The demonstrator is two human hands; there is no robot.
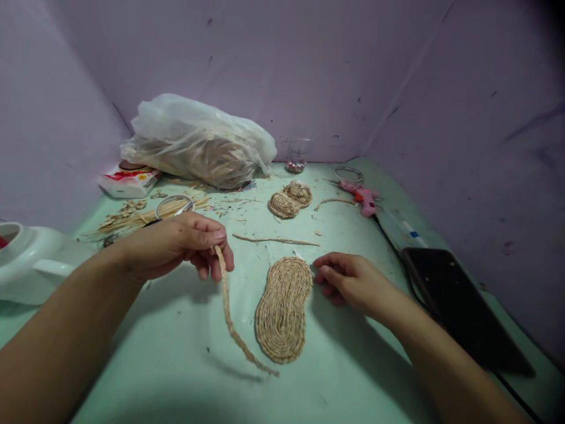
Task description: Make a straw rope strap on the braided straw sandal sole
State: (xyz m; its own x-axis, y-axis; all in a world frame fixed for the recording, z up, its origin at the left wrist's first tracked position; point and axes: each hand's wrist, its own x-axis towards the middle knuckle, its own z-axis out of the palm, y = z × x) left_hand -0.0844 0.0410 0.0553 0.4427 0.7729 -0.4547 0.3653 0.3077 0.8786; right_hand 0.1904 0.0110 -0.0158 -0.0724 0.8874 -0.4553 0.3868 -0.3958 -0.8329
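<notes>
Between the thumb and fingers of my left hand (203,244), one end of a braided straw cord (227,315) is pinched. The cord hangs down and its lower end reaches close to the table. Beside it lies a flat, sole-shaped coil of braided straw (283,312), wound in tight rows. My right hand (344,280) is just off the upper right edge of this coil, its fingers loosely bent and apart; I cannot tell whether the fingertips touch it. Another thin straw cord (276,240) lies beyond the coil.
Two small round straw coils (290,199) lie farther back. A pink glue gun (364,197) and a black phone-like slab (463,306) are at right. At left are a white jug-like container (53,259), loose straw (128,218) and a plastic bag (198,141). A bead cup (298,158) stands behind.
</notes>
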